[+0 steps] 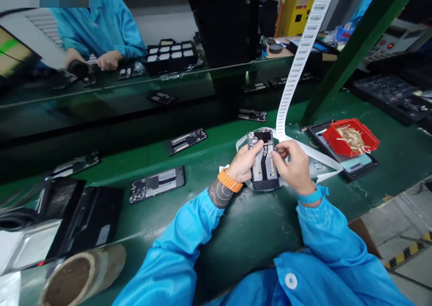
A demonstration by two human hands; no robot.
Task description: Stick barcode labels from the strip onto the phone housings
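An opened phone frame (264, 162), with a bare silver bay and a black flex strip down its middle, is gripped in my left hand (245, 163), thumb across its upper part. At its right edge, the thumb and fingers of my right hand (292, 162) are pinched together near the top; whether they hold something small I cannot make out. Behind the phone rises a long strip of barcode labels (299, 67), its white backing curling on the bench around the phone. Another opened phone frame (157, 183) lies to the left of my hands.
More phone frames (187, 141) lie along the green bench (209, 220). A red tray (369, 137) of pale strips sits on a dark tray at right. A cardboard tube (108, 263) stands front left. Across the bench, a person in blue sleeves (126, 33) sits by a black tray (172, 63).
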